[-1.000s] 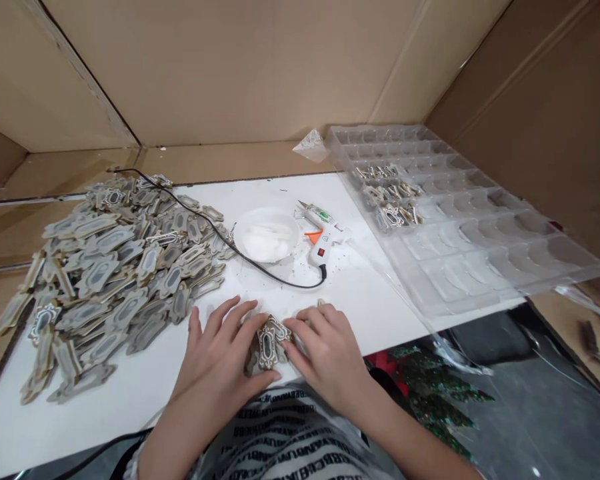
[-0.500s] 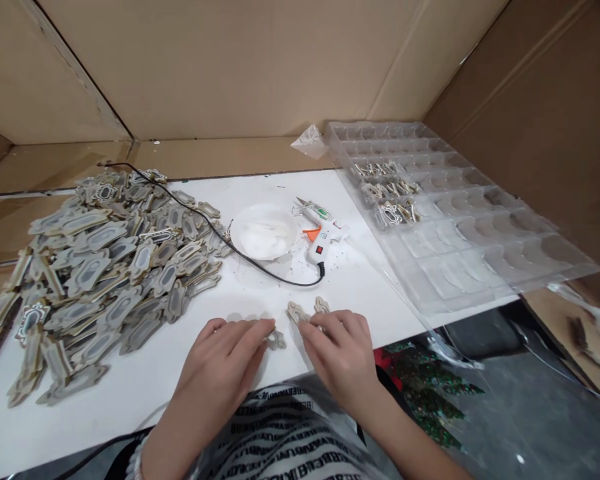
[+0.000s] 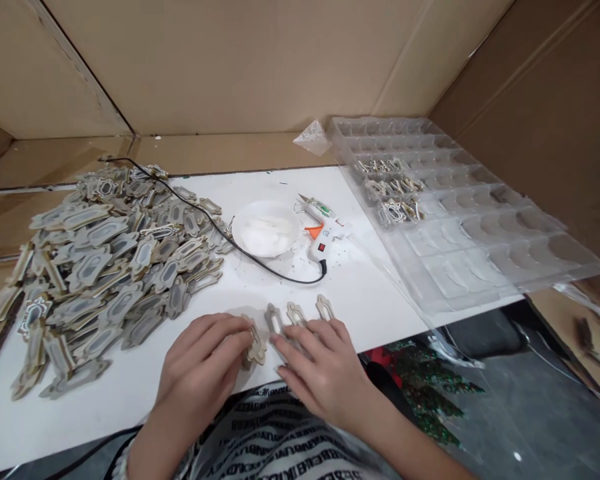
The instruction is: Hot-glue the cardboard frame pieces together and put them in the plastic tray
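Note:
At the table's front edge, my left hand (image 3: 207, 360) is closed around a small ornate frame piece (image 3: 256, 345), greyish with a tan rim. Part of that piece, and whatever lies behind it, is hidden by the fingers. My right hand (image 3: 320, 367) lies flat with its fingers apart, the tips touching a row of similar pieces. In that row are a left frame (image 3: 274, 319), a middle frame (image 3: 295, 313) and a right frame (image 3: 325, 307), their lower ends covered by my fingers.
A large heap of frame pieces (image 3: 123, 300) covers the table's left side. Behind my hands sit a white bowl (image 3: 240, 250) and a white glue gun (image 3: 321, 247) with a black cord (image 3: 205, 212). A clear compartment tray (image 3: 430, 300) with several metallic pieces stands on the right.
My right hand has moved left and spread out over the pieces. Three frames now stand in a row at its fingertips instead of two. My left hand has shifted left, holding a piece.

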`<state>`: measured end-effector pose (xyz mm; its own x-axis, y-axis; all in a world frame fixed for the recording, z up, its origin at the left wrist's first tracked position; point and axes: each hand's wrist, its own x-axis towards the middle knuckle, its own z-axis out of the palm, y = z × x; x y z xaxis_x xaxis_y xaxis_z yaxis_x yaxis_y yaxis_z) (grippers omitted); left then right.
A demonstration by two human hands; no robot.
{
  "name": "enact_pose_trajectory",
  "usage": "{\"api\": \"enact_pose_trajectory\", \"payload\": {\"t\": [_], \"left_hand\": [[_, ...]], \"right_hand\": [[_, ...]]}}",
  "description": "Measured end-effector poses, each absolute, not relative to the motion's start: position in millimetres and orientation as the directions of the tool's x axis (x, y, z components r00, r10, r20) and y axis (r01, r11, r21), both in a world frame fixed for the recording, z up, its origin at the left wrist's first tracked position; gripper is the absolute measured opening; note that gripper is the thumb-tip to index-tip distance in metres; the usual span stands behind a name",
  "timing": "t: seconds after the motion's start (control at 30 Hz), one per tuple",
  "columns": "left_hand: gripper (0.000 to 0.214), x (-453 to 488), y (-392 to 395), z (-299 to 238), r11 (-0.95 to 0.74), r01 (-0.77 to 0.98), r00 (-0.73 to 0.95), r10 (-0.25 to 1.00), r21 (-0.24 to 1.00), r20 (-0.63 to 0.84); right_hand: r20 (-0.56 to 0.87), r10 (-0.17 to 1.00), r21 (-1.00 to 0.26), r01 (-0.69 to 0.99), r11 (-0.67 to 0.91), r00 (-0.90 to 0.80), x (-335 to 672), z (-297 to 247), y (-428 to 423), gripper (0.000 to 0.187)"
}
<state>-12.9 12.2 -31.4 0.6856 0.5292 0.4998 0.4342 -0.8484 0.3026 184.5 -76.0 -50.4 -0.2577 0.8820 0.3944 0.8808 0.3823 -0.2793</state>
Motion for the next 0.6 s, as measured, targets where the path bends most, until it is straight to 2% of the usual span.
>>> {"api": "enact_pose_trajectory", "payload": {"t": [0.2,0.33,0.4,0.6], "left_hand": [[0.021,12.1,12.4,-37.0,-0.864,0.449,0.741,0.502,0.226,0.447],[0.027,7.4,13.1,-40.5,-0.883,0.413,0.780,0.470,0.224,0.413],[0.026,-1.6,11.7,-38.9,-0.886,0.403,0.789,0.463,0.228,0.403],[0.022,-33.6,3.0,-30.4,-0.796,0.547,0.682,0.604,0.259,0.412]], "right_hand": [[0.461,0.876,-0.335,0.887,0.319,-0.141,192.5,-50.8,-82.6,0.027],[0.510,0.859,-0.355,0.919,0.171,0.037,210.7,-54.6,-87.9,0.022],[0.502,0.863,-0.332,0.935,0.125,0.063,217.8,-57.7,-89.9,0.021],[0.474,0.880,-0.278,0.949,0.147,0.003,216.0,-60.9,-87.0,0.023]]}}
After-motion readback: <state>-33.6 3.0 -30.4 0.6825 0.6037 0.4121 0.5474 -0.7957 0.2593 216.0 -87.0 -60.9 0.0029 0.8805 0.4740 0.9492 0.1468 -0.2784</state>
